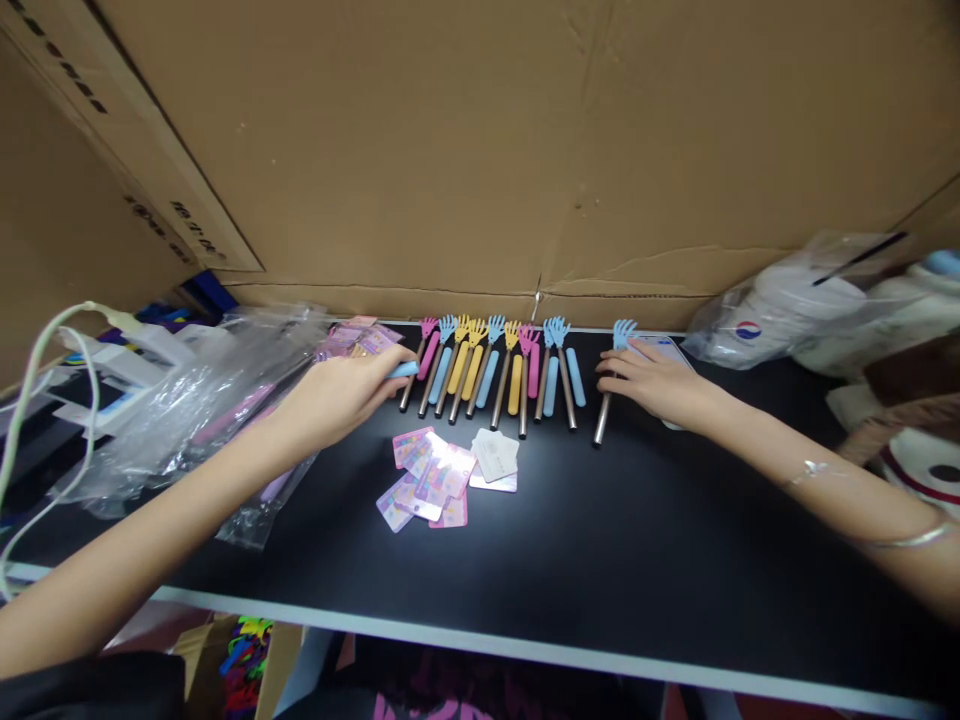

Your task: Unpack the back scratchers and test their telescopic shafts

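Note:
My left hand [349, 395] is closed with a light blue handle grip [403, 369] between its fingers, at the left end of a row of back scratchers. On the right, my right hand [664, 385] has its fingers closed over the metal rod of a blue-headed back scratcher [601, 422]; part of it is hidden under the fingers. Between my hands lie several back scratchers with pink, blue and yellow hand-shaped heads. Coloured grips, such as a yellow grip [514, 385], lie beside their rods.
Purple-pink cards [431, 480] and white cards [495, 457] are spread in front of the row. Clear plastic bags [202, 390] and a white cable [94, 400] are at left. A phone [660, 348], partly under my right hand, and a bagged Pepsi cup [780, 305] are at right. Cardboard [420, 150] stands behind.

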`<state>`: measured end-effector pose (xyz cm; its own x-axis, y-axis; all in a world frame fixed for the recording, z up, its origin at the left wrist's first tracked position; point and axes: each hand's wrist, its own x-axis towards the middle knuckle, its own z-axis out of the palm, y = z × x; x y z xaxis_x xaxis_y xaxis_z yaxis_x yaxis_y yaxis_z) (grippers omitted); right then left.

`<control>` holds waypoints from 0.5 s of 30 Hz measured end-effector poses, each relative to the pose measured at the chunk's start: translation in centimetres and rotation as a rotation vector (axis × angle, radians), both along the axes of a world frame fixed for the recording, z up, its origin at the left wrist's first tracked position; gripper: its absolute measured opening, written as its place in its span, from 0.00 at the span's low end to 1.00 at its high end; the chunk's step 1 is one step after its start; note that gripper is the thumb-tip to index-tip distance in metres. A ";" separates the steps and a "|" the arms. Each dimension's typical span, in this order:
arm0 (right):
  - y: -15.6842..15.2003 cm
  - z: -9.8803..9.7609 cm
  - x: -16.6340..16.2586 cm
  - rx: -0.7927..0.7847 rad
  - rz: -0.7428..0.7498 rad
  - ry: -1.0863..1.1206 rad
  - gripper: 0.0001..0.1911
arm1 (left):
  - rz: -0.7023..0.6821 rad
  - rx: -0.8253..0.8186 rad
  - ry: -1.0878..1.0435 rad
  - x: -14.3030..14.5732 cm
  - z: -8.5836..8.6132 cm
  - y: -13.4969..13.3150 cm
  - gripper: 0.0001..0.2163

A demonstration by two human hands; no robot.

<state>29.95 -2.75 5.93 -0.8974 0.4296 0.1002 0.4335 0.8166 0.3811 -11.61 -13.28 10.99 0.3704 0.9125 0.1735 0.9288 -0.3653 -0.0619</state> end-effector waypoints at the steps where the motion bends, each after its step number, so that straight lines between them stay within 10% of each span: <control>1: 0.2 -0.3 -0.2 0.018 0.006 0.002 0.20 | -0.017 0.006 -0.007 0.3 -0.1 0.2 0.17; 10: -0.8 0.2 -3.3 -0.089 -0.109 0.349 0.13 | -0.336 0.110 -0.265 6.5 -0.8 4.0 0.17; 15: -4.0 1.6 -5.6 -0.646 -0.177 0.815 0.11 | -0.452 -0.025 -0.622 12.2 -0.8 6.4 0.13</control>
<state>24.31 -6.78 7.52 -0.5808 0.7348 0.3502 0.4952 0.6604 -0.5644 0.55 -6.85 10.23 0.5491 0.7021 0.4535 0.5501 -0.7121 0.4363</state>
